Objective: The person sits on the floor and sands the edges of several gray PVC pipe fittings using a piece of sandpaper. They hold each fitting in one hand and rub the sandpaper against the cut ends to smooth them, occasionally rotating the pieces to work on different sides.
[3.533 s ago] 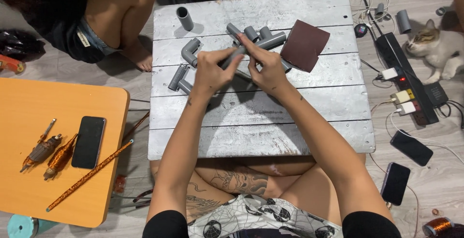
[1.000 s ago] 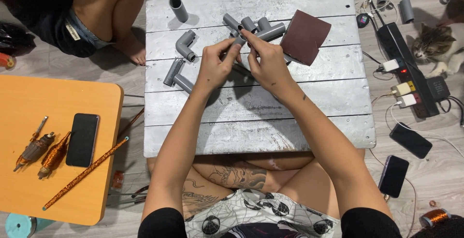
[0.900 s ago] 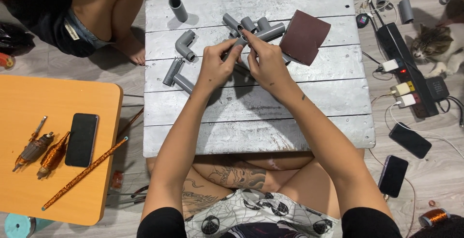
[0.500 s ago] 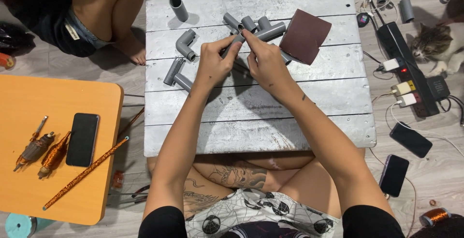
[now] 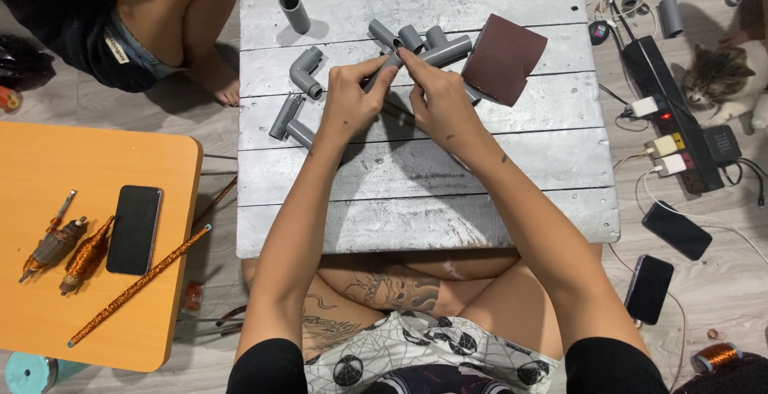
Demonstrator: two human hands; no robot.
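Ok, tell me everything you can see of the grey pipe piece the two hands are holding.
The grey pipe piece is a short, straight tube, matte like plastic. It lies slanted just above the white plank table, its right end rising toward the dark brown sandpaper sheet. The left hand pinches its lower left end and the right hand grips it beside that, so the fingers hide the middle. Other grey pipe bits lie right behind it; whether they touch is unclear.

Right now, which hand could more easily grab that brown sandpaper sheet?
The right hand, probably. The dark brown sandpaper sheet lies just to its right on the white plank table, while the left hand sits farther away, on the other side of the grey plastic pipe piece.
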